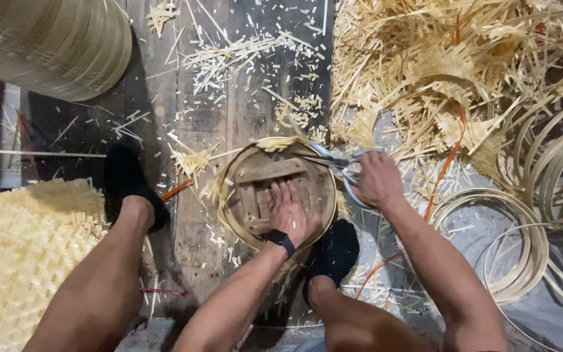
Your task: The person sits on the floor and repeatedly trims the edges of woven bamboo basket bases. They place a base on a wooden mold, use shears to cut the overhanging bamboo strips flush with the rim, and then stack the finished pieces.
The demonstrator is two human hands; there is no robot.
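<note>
At the bottom of the frame two bare knees and forearms come up from the lower edge, with feet in black socks set on the dark plank floor, one at centre left and one just below centre.

The left hand, a black band at its wrist, lies flat with fingers spread, pressing down on the wooden slats of a round form that sits inside a shallow round bamboo basket at the middle of the frame; it grips nothing, only bears down.

Just right of it, the right hand is clenched around the handles of a pair of metal scissors, whose blades point left across the basket's upper right rim. Whether the blades are biting a strip there is hard to tell, since that spot is blurred.

At the lower left lies a pale woven bamboo mat. At the right edge, loose hoops of bamboo strip rest on a grey sheet, with an orange strip curling between them and the right forearm.

Farther off, short offcuts scatter over the planks at top centre, a large heap of bamboo trimmings fills the upper right, and a stack of rounded bamboo ware stands in the upper left corner.
</note>
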